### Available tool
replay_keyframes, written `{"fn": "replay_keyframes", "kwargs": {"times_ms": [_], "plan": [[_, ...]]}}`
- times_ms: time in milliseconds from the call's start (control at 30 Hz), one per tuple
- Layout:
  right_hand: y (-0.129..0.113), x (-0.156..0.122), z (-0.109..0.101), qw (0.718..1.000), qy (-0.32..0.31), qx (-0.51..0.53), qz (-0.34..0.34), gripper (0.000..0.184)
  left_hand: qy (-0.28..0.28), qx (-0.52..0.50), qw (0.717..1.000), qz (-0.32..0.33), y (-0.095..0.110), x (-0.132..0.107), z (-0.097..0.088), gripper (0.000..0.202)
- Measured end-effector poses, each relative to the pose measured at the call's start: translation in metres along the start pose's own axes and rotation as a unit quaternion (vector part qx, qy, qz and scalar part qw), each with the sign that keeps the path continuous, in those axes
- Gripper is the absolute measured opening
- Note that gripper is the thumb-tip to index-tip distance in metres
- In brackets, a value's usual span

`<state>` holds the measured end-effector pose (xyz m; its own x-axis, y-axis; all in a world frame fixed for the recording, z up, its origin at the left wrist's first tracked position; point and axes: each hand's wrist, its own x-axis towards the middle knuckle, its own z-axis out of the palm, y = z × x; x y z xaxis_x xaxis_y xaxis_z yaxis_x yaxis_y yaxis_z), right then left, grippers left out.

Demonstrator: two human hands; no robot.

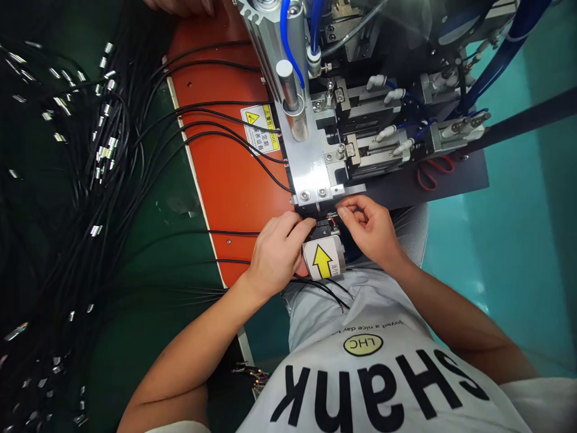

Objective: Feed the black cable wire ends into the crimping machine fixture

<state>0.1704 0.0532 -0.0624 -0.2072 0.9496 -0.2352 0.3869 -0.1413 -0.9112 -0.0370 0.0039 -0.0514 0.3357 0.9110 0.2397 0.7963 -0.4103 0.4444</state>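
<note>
My left hand point(277, 252) is closed at the front of the machine, its fingertips on a small black fixture block point(322, 228). A black cable point(234, 233) runs in under this hand; the fingers hide where it passes. To the right, my right hand point(372, 231) has thumb and forefinger pinched together beside thin coloured wires point(332, 218) at the fixture. What lies in the pinch is too small to make out. Just below the block sits a clear cover with a yellow arrow label point(322, 258). Loose black cables point(322, 287) hang under it towards my lap.
Above my hands stands the machine's metal press point(311, 171), with pneumatic cylinders point(376, 150) and blue air hoses. Several cables cross the orange plate point(216, 180) from a bundle with shiny metal ends point(106, 150) on the left. Red-handled scissors point(433, 173) lie right. Another person's hand point(184, 6) shows at the top.
</note>
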Motion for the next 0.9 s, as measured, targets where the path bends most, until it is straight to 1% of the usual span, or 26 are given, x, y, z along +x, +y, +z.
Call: {"fn": "replay_keyframes", "kwargs": {"times_ms": [67, 200, 300, 367, 467, 533, 600, 667, 767, 833, 900], "plan": [[0.000, -0.001, 0.001, 1.000, -0.008, 0.022, 0.011, 0.020, 0.001, -0.002, 1.000, 0.002, 0.000, 0.000, 0.000, 0.029], [0.000, 0.001, 0.003, 0.999, 0.000, 0.040, 0.010, 0.017, -0.002, -0.002, 1.000, 0.001, 0.000, 0.000, 0.000, 0.030], [0.000, 0.003, 0.004, 0.998, -0.021, 0.044, 0.030, 0.017, -0.002, 0.003, 1.000, 0.004, -0.001, 0.000, 0.001, 0.031], [-0.004, 0.004, 0.004, 0.998, -0.027, 0.030, 0.044, 0.015, -0.005, 0.009, 1.000, 0.009, -0.001, 0.001, 0.001, 0.031], [-0.011, 0.007, 0.002, 0.999, -0.011, -0.027, 0.035, 0.011, -0.007, 0.017, 1.000, 0.013, -0.001, 0.001, 0.000, 0.031], [-0.012, 0.007, 0.000, 0.998, -0.012, -0.040, 0.035, 0.010, -0.010, 0.013, 1.000, 0.008, -0.001, 0.001, 0.000, 0.032], [-0.008, 0.003, -0.002, 0.998, -0.020, -0.001, 0.052, 0.014, -0.013, 0.005, 1.000, 0.002, -0.001, 0.001, 0.000, 0.033], [0.000, -0.004, -0.001, 0.996, -0.018, 0.051, 0.075, 0.021, -0.013, -0.002, 1.000, 0.004, -0.001, 0.001, -0.001, 0.033], [0.007, -0.018, 0.003, 0.992, -0.024, 0.078, 0.092, 0.028, -0.011, -0.004, 1.000, 0.009, -0.001, 0.002, -0.001, 0.032], [0.005, -0.024, 0.007, 0.995, -0.019, 0.061, 0.073, 0.026, -0.012, -0.002, 1.000, 0.008, -0.001, 0.002, -0.002, 0.032], [-0.003, -0.027, 0.008, 1.000, 0.014, -0.011, 0.012, 0.017, -0.012, 0.003, 1.000, 0.006, -0.001, 0.001, -0.001, 0.032]]}}
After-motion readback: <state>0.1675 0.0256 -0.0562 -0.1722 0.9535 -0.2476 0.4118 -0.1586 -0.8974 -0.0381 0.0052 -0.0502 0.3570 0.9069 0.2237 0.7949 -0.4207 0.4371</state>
